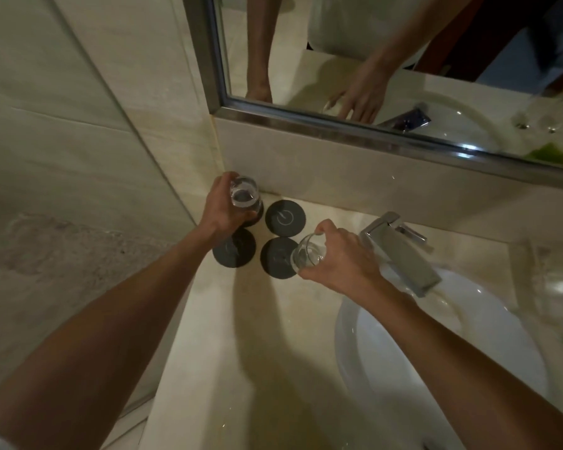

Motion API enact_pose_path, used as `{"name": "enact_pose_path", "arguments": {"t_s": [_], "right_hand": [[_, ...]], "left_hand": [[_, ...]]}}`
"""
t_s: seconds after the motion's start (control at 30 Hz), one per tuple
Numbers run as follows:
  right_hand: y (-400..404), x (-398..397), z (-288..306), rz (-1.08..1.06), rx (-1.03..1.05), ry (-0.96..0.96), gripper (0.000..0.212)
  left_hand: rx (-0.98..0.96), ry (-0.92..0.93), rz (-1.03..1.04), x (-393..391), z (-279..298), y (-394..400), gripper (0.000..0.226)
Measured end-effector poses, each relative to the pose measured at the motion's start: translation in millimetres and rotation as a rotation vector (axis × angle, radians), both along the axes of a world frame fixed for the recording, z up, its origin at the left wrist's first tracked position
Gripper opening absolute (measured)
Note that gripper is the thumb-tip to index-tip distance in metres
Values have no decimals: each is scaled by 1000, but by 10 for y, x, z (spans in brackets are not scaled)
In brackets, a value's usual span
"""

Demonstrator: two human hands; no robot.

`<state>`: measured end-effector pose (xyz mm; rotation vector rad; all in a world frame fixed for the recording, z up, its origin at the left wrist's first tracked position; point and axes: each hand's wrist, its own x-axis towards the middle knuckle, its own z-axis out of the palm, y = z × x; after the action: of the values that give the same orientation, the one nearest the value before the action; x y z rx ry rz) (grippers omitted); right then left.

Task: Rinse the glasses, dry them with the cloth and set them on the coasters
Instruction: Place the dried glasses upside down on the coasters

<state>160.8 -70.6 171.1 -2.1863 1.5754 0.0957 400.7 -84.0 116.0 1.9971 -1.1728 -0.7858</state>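
Left hand (223, 211) curled closed; right hand (342, 258) likewise; both arms outstretched.

Open counter (241, 368) lies near the four coasters (283, 218). Faucet (400, 251) and basin (348, 339) bound the right. Wall (338, 177) closes the far side.

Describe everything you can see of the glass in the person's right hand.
The glass is clear, round and looks empty, with no handle or stem in view. It is tilted, its open mouth turned toward the camera. The right hand holds it from the side, thumb on the rim. It hangs above the counter, over the edge of the near right coaster, left of the tap.
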Motion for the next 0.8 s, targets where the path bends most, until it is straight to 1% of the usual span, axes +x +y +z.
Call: {"name": "enact_pose_path", "arguments": {"t_s": [0.23,0.27,0.33,0.4,0.43,0.5,0.53,0.57,0.6,0.67,0.73,0.8], "right_hand": [[9,-31,-24,-84,73,-38,73],[5,-19,-21,-112,104,-59,73],[-13,12,-39,-237,204,-147,72],[-17,50,-22,-437,388,-335,69],[-15,64,0,-548,537,-480,64],[4,80,46,-773,900,-790,52],[19,74,72,-867,1039,-903,55],[34,61,67,-911,1131,-966,62],[51,55,54,-908,1184,-1008,69],[82,68,-12,-877,1225,-1114,72],[89,106,-66,-862,1221,-1222,68],[57,164,-89,-818,1165,-1264,61]], "left_hand": [[34,-11,-35,55,-175,-72,82],[40,-10,-41,58,-181,-75,82],[53,-14,-51,67,-180,-77,83],[64,-13,-59,71,-162,-72,84],[70,-12,-62,71,-144,-69,85],[73,1,-64,77,-102,-54,92],[72,18,-59,86,-81,-30,97],[72,36,-47,92,-60,1,103],[72,46,-32,98,-48,41,107],[81,27,-5,89,-28,164,109],[87,-8,2,65,-19,299,105],[85,-32,-6,35,-19,420,97]]}}
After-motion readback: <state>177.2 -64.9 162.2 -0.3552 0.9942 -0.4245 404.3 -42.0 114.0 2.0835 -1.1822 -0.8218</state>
